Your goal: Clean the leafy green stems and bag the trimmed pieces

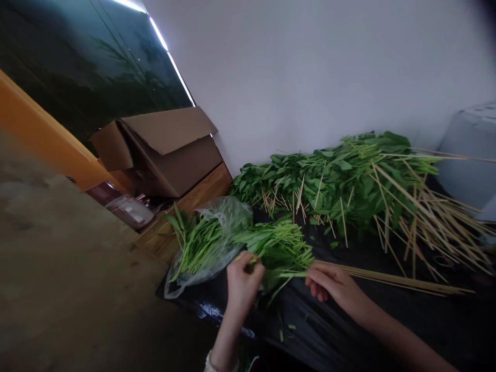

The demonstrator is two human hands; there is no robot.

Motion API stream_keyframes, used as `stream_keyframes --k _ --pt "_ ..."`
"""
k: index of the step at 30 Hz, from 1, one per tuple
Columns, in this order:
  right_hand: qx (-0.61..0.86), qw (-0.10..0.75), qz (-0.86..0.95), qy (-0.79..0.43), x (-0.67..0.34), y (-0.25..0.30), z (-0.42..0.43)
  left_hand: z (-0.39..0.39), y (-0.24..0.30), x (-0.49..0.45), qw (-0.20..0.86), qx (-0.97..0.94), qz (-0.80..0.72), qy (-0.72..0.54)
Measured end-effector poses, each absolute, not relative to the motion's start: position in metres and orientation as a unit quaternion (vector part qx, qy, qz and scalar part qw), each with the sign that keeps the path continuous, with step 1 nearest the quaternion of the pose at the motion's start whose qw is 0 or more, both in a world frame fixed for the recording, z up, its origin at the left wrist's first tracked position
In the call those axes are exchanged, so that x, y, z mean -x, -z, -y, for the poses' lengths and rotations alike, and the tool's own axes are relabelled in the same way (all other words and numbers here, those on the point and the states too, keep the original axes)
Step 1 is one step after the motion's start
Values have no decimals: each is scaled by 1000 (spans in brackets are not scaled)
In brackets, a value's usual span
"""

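My left hand [245, 276] is closed at the near side of a pile of cut leafy greens [284, 240]. A small yellow-green bit shows between its fingers, too small to name. My right hand [335, 287] pinches the end of a green stem [294, 274] at the pile's right edge. Just behind that hand, a bundle of thin bamboo sticks [395, 280] lies along the surface. Left of my left hand, more leafy stems [201, 240] lie in a clear plastic bag [230, 214] with its mouth open.
Black plastic sheeting [325, 330] covers the work surface. Against the wall lies a long heap of leafy bunches [325, 175], with many thin sticks [437, 222] poking out at right. An open cardboard box [174, 155] stands at left on a wooden board [205, 187].
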State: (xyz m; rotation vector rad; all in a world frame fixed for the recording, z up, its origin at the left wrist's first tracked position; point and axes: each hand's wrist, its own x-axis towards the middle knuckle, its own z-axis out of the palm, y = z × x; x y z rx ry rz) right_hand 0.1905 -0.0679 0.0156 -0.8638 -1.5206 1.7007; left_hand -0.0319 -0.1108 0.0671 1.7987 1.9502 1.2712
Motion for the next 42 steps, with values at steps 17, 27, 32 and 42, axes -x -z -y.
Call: stream_keyframes --k 17,27,32,42 --pt "309 337 636 -622 -193 -14 67 129 -91 24 288 -649 -601 -368" --pt "320 323 634 -625 -192 -12 68 129 -74 8 154 -730 -607 -275" --pt "322 312 633 -631 -191 -10 68 131 -69 9 137 -740 -608 -253" --pt "323 297 631 -639 -189 -8 70 132 -71 10 160 -791 -568 -162"
